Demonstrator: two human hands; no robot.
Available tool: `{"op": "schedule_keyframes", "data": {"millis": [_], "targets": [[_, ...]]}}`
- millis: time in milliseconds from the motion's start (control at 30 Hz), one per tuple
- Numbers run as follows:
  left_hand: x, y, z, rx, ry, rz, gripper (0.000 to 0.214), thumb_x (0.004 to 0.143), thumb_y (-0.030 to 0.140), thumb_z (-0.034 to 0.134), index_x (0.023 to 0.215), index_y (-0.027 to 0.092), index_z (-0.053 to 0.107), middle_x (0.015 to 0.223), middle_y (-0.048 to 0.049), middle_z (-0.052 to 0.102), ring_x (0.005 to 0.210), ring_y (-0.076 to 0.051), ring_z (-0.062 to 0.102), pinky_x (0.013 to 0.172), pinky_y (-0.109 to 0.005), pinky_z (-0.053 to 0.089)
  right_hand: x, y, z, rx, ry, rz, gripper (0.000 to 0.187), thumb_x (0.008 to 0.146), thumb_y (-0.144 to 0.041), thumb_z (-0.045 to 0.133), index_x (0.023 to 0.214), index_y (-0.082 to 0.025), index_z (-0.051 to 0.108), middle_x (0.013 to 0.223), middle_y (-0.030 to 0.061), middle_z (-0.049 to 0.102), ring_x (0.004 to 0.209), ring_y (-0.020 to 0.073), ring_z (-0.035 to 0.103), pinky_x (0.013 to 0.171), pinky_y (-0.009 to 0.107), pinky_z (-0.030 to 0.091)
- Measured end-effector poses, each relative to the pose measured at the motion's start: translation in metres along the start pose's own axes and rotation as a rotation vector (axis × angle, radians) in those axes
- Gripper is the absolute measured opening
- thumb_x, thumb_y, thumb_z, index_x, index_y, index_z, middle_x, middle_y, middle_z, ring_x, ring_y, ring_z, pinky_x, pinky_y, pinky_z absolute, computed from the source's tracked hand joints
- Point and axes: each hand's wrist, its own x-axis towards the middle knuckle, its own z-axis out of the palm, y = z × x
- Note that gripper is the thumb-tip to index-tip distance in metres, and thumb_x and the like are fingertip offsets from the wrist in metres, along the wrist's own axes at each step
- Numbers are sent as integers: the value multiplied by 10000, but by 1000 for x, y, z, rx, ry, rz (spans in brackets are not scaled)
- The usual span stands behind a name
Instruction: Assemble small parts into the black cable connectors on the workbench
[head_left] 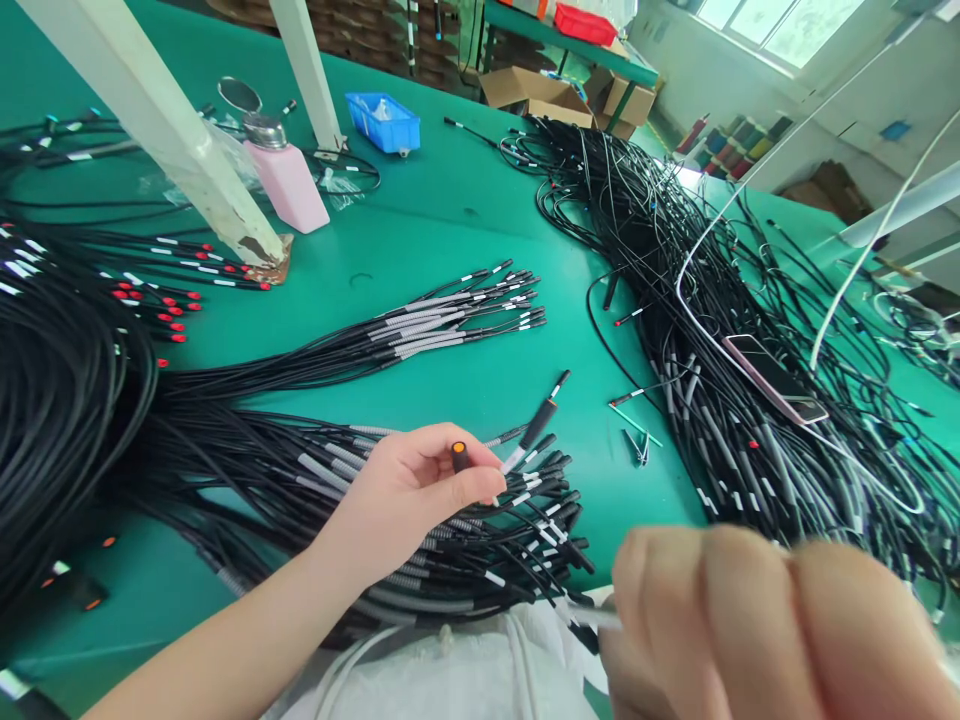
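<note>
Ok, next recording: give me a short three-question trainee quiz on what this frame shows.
1. True or false: the left hand pinches a black connector with an orange tip.
2. Which thing lies on the cable pile at the right? A) a phone B) a pink bottle C) a blue tray
3. What colour is the table surface?

Key:
1. True.
2. A: the phone rests on the tangled black cables; the pink bottle and blue tray stand farther back on the table.
3. Green.
</note>
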Motion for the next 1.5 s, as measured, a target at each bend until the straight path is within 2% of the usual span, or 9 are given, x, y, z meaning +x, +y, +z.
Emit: {"op": "schedule_keyframes", "data": {"millis": [67, 200, 367, 500, 633, 700, 967, 1200, 1500], "targets": [[-1, 1, -2, 203, 28, 99, 117, 831, 328, 874, 748, 248, 854, 775, -30, 816, 738, -204, 698, 711, -294, 530, 12, -4, 2, 244, 43, -141, 301, 1058, -538, 589, 836, -347, 661, 531, -53, 514, 352, 115, 234, 359, 275, 249], [-2, 1, -4, 406, -19, 146, 221, 902, 429, 800, 804, 252, 888, 729, -39, 822, 649, -207, 655, 612, -291, 463, 34, 5, 9, 322, 109, -71, 157, 1048, -334, 684, 934, -302, 786, 664, -24, 605, 410, 86, 360, 367, 244, 252], [-1, 2, -1, 465, -143, 132, 170, 892, 315, 771, 784, 228, 870, 679, -17, 765, 616, -199, 605, 580, -280, 413, 43, 20, 20, 7, -247, -58, 86, 966, -264, 790, 1043, -282, 822, 920, 31, 734, 707, 146, 629, 569, 271, 497], [0, 3, -5, 425, -141, 81, 131, 901, 344, 789, 926, 246, 872, 722, -4, 741, 643, -196, 600, 574, -266, 419, 48, 28, 26, 12, -239, 1, 25, 938, -246, 775, 946, -250, 798, 849, 11, 721, 640, 129, 585, 561, 273, 473], [1, 3, -13, 419, -115, 85, 157, 849, 371, 854, 769, 236, 852, 650, 7, 679, 594, -162, 550, 561, -258, 402, 58, 36, 26, 325, -158, 244, 254, 860, -445, 870, 901, -213, 776, 595, -50, 600, 429, 68, 370, 409, 236, 278], [1, 3, -15, 369, -115, 81, 164, 829, 364, 862, 722, 239, 850, 648, -1, 707, 590, -159, 553, 569, -262, 408, 63, 39, 25, 423, -134, 287, 296, 809, -463, 905, 901, -208, 787, 629, -32, 653, 402, 47, 312, 388, 235, 222], [-1, 6, -18, 217, -161, -18, 283, 854, 387, 813, 613, 239, 809, 625, -27, 705, 602, -176, 581, 545, -273, 396, 69, 41, 32, 583, -175, 375, 206, 784, -379, 906, 879, -220, 816, 760, 22, 780, 407, 34, 304, 394, 231, 198], [2, 4, -18, 154, -209, -11, 342, 915, 348, 713, 599, 254, 806, 647, -25, 764, 638, -184, 662, 596, -257, 469, 72, 46, 33, 628, -185, 411, 212, 778, -372, 928, 893, -226, 828, 530, -74, 502, 434, 57, 319, 401, 204, 173], [2, 7, -18, 157, -209, -85, 335, 948, 292, 645, 641, 247, 771, 597, 34, 725, 634, -150, 640, 658, -247, 474, 75, 48, 31, 678, -195, 418, 179, 772, -314, 939, 876, -217, 829, 496, -85, 482, 418, 42, 306, 384, 175, 161]]}}
